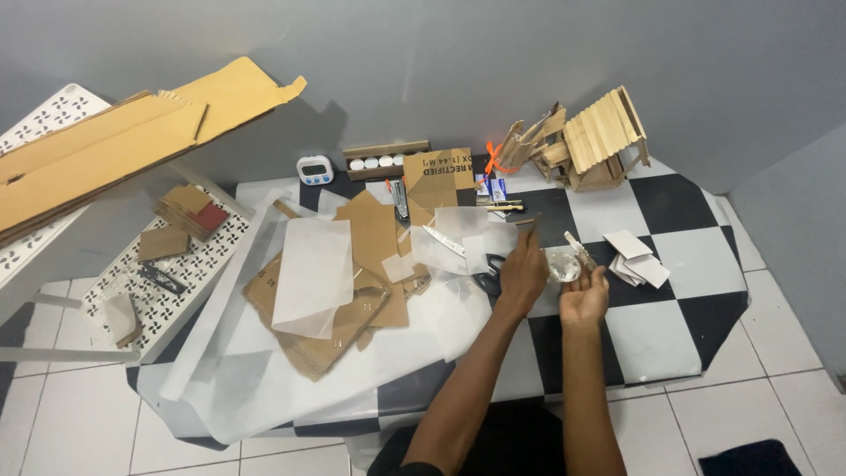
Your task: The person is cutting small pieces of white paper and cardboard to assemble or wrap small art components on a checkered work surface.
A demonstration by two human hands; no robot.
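Observation:
My left hand (523,275) pinches the end of a clear tape strip at the side of a clear tape roll (563,266). My right hand (585,298) cups that roll from below over the checkered table (670,326). A small craft knife (577,249) lies just behind the roll. Black scissors (487,271) rest beside my left hand.
Cardboard pieces (370,256) and translucent paper sheets (313,273) cover the table's left half. A stick-built little house (604,141) stands at the back right, white cards (636,257) lie to the right, and a timer (315,169) sits at the back. White perforated racks (159,264) stand at left.

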